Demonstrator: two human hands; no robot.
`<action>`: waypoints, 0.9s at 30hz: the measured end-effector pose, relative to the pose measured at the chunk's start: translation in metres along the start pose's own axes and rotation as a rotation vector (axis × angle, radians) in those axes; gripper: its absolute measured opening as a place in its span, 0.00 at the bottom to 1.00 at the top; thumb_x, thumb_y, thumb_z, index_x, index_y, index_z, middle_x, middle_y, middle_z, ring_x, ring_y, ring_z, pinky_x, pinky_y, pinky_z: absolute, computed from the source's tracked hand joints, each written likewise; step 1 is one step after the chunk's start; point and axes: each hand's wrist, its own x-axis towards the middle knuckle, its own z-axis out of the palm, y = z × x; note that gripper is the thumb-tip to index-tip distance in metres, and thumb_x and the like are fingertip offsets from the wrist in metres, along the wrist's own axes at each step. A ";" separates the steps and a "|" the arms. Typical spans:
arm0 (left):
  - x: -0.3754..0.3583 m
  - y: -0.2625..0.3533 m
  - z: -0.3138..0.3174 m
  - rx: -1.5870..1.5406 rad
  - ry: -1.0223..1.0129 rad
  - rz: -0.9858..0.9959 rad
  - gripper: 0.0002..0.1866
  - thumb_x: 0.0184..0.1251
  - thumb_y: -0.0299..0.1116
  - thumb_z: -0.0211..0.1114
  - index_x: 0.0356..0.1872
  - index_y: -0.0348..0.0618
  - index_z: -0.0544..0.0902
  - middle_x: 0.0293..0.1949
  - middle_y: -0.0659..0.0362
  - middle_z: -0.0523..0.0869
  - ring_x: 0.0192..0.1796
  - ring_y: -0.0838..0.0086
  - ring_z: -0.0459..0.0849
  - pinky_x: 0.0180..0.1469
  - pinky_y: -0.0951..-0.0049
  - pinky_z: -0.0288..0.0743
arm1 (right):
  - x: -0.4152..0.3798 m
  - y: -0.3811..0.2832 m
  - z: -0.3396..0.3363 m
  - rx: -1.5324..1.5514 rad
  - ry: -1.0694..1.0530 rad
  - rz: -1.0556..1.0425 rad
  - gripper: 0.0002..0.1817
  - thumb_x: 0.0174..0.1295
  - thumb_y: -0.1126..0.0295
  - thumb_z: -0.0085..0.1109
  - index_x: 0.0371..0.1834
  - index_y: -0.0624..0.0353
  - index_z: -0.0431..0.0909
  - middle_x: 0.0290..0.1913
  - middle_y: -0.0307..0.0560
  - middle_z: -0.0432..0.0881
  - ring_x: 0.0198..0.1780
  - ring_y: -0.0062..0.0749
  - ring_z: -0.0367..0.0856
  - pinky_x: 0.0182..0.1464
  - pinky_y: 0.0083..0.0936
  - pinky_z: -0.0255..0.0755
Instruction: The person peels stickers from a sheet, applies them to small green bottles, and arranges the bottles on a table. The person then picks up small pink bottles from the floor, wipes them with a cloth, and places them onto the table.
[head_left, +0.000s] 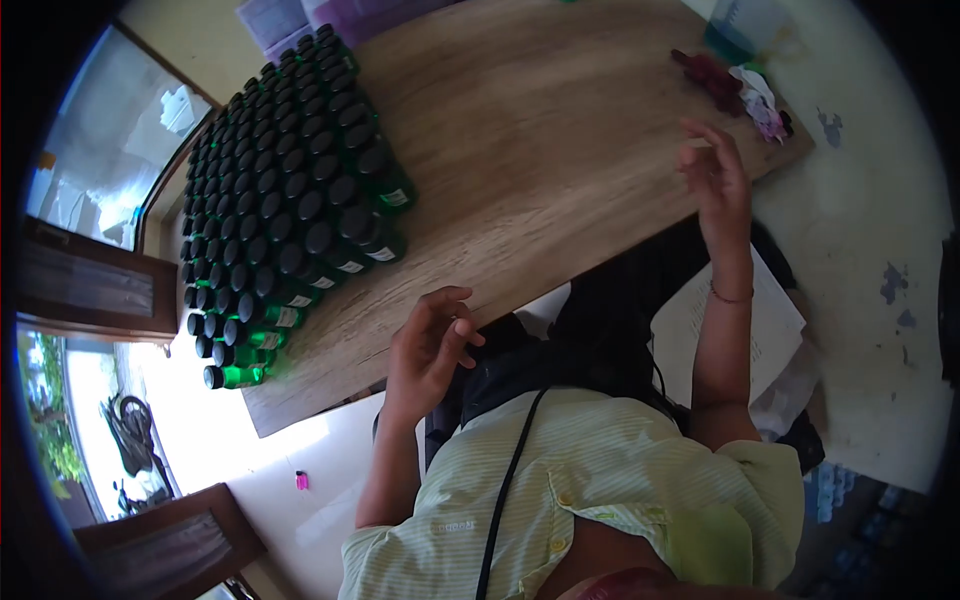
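Note:
My left hand [432,350] is raised just off the table's front edge, its fingers loosely curled and apart, with nothing in it. Over the right part of the wooden table [500,130], my right hand [715,175] hangs in the air, fingers bent and spread, also holding nothing. A large block of green bottles with black caps [270,190] stands in tight rows on the left side of the table; its nearest bottles are beyond my left hand. Dark red cloth [708,80] and a crumpled white and pink wrapper [762,105] lie beyond my right hand.
A clear container with blue-green liquid [735,35] is at the back right. Purple boxes [345,15] sit at the table's far left edge. Papers [725,330] lie beneath my right forearm. A small pink object [302,481] is on the floor, left of me.

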 end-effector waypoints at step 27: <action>0.041 -0.015 0.125 0.271 -0.322 -0.014 0.10 0.68 0.32 0.57 0.44 0.36 0.78 0.31 0.60 0.81 0.34 0.79 0.81 0.32 0.82 0.72 | -0.273 0.277 -0.127 -0.775 -0.299 0.642 0.20 0.49 0.74 0.61 0.48 0.46 0.77 0.58 0.47 0.64 0.56 0.43 0.70 0.56 0.37 0.69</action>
